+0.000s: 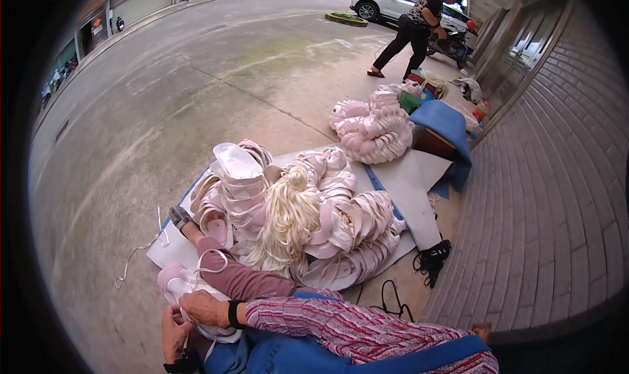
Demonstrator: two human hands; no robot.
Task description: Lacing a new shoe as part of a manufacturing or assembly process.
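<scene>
A pale pink and white shoe upper (172,277) lies over my lap at the lower left. My right hand (204,307) rests on it, fingers pinched at its near edge, apparently on a white shoelace (225,261) that loops out of the upper. Against the same edge, my left hand (173,333) has its thumb and fingers closed on the upper; the fingertips of both hands nearly meet, and the exact grip is partly hidden. Just beyond my leg, a bundle of cream shoelaces (288,217) drapes over stacked pink shoe uppers (246,194).
More nested uppers (373,131) are heaped farther off, beside a blue-draped box (442,122). White sheets (409,190) lie beneath the piles. Black cords (432,259) sit near the brick wall (544,197) on the right. Another person (419,30) bends near a motorbike (452,46) and white car (386,7).
</scene>
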